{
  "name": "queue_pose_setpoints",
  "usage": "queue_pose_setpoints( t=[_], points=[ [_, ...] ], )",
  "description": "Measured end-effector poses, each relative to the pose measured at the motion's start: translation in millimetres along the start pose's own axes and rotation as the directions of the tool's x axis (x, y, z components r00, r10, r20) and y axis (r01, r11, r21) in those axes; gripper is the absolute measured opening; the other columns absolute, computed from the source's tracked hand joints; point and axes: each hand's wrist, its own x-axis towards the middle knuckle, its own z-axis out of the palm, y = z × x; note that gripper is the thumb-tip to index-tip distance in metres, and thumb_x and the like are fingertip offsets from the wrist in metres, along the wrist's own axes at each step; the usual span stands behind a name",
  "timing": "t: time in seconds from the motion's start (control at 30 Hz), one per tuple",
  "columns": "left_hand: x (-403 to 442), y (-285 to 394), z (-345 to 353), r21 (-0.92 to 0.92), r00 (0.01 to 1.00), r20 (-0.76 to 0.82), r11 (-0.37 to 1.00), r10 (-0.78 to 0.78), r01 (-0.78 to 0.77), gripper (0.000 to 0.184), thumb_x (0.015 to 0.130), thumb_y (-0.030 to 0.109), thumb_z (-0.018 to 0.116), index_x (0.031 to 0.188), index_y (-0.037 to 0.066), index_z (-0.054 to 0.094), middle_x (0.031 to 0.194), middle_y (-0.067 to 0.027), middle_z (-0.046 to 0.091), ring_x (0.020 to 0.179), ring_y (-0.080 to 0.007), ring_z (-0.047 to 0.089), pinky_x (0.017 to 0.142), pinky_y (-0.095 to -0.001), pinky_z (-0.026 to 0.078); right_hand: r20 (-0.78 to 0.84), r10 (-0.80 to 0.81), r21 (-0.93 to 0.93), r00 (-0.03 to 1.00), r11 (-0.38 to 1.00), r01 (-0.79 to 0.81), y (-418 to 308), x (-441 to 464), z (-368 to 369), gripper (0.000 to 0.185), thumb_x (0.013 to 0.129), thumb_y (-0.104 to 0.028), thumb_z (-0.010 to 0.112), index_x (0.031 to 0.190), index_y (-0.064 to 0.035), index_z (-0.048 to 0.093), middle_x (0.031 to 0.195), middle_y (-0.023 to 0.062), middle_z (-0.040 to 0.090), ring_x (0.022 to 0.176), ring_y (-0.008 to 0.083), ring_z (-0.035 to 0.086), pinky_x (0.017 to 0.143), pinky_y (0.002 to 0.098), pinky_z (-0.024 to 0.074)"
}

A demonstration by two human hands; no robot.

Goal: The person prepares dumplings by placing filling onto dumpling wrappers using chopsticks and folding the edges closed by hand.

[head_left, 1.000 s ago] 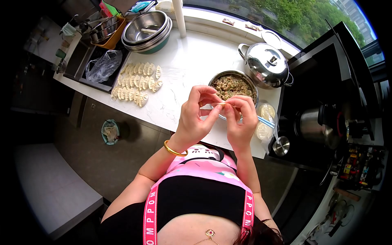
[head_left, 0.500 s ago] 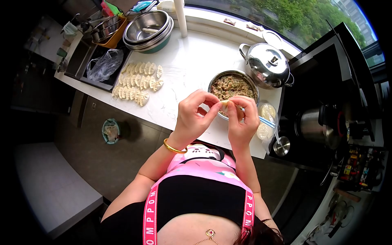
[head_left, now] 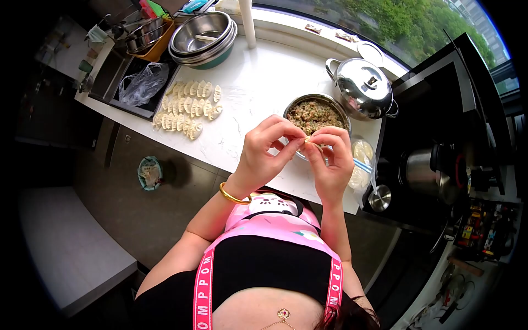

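Observation:
Between my fingertips, in front of my chest, is a small pale dumpling (head_left: 307,139), mostly covered by the fingers. My left hand (head_left: 268,144) pinches its left side, and my right hand (head_left: 331,159) grips it from the right with thumb and forefinger. Just beyond the hands stands a steel bowl of minced filling (head_left: 316,116), its near part hidden by them. Blue chopsticks (head_left: 362,165) stick out to the right from behind my right hand. Rows of folded dumplings (head_left: 188,105) lie on the counter at the left.
A bag of round wrappers (head_left: 360,165) lies right of my right hand on the white counter (head_left: 258,74). Behind it stands a lidded steel pot (head_left: 364,88). Stacked bowls (head_left: 202,41) stand at the back left, near a plastic bag (head_left: 144,83). A black stove (head_left: 407,140) borders the right.
The fingertips have closed further over the dumpling, so less of it shows. Both hands have shifted slightly right in view, and the camera view has tilted a little.

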Motion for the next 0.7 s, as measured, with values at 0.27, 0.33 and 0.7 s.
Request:
queue_pose_setpoints(
  t=[0.27,0.33,0.7],
  points=[
    [-0.2,2.3,-2.5,-0.012,0.995,0.096,0.999,0.033,-0.032,0.012,0.082,-0.007,0.064,0.094,-0.002,0.064,0.09,-0.0076,0.061,0.077,-0.0119,0.064,0.056,-0.0208,0.057,0.018,0.009,-0.011,1.0,1.0,-0.009,0.8,0.7,-0.4,0.014,0.081,0.003,0.068,0.094,0.0009,0.064,0.099,0.0096,0.06,0.082,0.0129,0.061,0.059,0.0215,0.0507],
    [-3.1,3.4,-0.2,-0.077,0.997,0.051,0.995,-0.056,0.06,0.014,0.084,-0.005,0.064,0.098,-0.004,0.061,0.09,-0.0081,0.063,0.079,-0.0127,0.065,0.059,-0.022,0.058,0.015,0.004,0.001,1.0,1.0,-0.004,1.2,-0.2,0.5,0.012,0.082,0.003,0.067,0.093,0.0019,0.064,0.09,0.0096,0.061,0.078,0.0142,0.062,0.059,0.0224,0.0513],
    [-6.1,-1.1,-2.8,-0.154,0.984,0.1,0.975,-0.147,0.162,0.009,0.084,-0.003,0.064,0.093,-0.004,0.063,0.088,-0.0085,0.064,0.077,-0.0127,0.065,0.06,-0.0227,0.058,-0.044,-0.028,-0.092,0.999,0.995,0.024,1.9,-3.7,2.4,0.008,0.083,0.001,0.067,0.089,0.0026,0.062,0.089,0.0109,0.061,0.074,0.0148,0.061,0.057,0.0234,0.0517]
  ],
)
